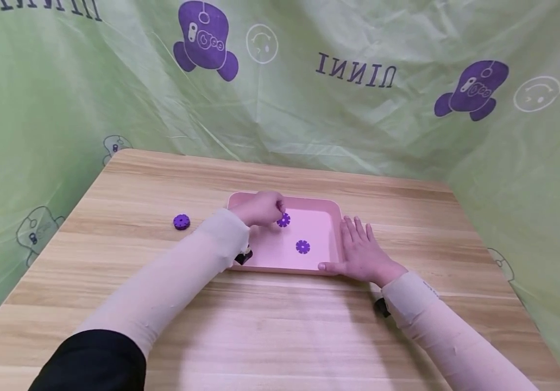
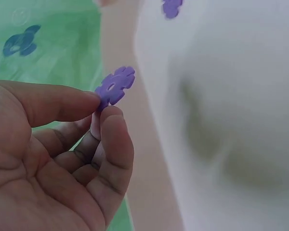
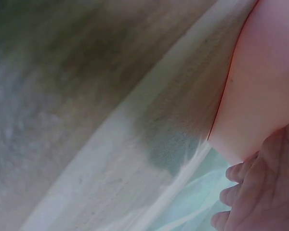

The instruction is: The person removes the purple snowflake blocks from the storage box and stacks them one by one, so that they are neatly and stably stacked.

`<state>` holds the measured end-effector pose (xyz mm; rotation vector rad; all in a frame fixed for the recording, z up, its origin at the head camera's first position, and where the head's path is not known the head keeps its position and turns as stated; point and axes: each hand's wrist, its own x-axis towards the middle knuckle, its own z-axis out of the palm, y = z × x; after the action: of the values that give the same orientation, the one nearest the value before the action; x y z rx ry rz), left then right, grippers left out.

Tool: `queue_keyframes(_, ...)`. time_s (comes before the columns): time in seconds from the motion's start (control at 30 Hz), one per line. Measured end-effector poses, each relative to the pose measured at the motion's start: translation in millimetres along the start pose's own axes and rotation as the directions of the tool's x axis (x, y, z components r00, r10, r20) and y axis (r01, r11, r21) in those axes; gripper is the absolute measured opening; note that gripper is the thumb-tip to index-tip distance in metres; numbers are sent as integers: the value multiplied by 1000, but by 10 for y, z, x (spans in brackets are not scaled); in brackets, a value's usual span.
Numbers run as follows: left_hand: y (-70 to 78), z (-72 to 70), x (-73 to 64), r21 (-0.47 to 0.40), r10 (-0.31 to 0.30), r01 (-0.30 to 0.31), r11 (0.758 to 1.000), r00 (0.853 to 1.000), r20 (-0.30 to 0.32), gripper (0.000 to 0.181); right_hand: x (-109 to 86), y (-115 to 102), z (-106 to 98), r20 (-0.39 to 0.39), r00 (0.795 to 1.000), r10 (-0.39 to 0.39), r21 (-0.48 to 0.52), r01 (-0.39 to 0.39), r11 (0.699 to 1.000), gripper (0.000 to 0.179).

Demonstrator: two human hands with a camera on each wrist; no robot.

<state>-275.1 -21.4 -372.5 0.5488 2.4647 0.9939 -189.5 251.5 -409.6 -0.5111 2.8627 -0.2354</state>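
Observation:
Between thumb and index finger, my left hand (image 1: 264, 208) pinches a purple notched disc (image 1: 283, 220) by its edge, over the pink tray (image 1: 284, 270). In the left wrist view the disc (image 2: 116, 86) is held tilted, its centre slot showing. A second purple disc (image 1: 302, 247) lies flat on the tray floor. My right hand (image 1: 362, 252) rests with straight fingers against the tray's right side, thumb on the front rim. The right wrist view shows the palm and fingers (image 3: 236, 172) against the tray's outer wall.
A small stack of purple discs (image 1: 181, 221) sits on the wooden table (image 1: 260, 326), left of the tray. Green printed fabric (image 1: 309, 119) hangs behind the table and along both sides. Each wrist wears a small black device under a pale sleeve.

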Motion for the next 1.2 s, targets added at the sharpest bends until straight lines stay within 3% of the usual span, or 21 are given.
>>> queue_keyframes(0.23, -189, -230, -161, -39, -54, 51, 998, 995, -84, 7, -2, 13, 8, -2, 1000, -13, 21, 13, 1000, 124)
queue_keyframes(0.67, -522, -503, -388, -246, -113, 68, 967, 978, -174, 13, 14, 23, 26, -5, 1000, -12, 44, 12, 999, 123)
queue_keyframes(1.2, -877, -754, -650, -269, -173, 105, 957, 954, -243, 20, 1, 35, 8, 9, 1000, -5, 41, 5, 999, 124)
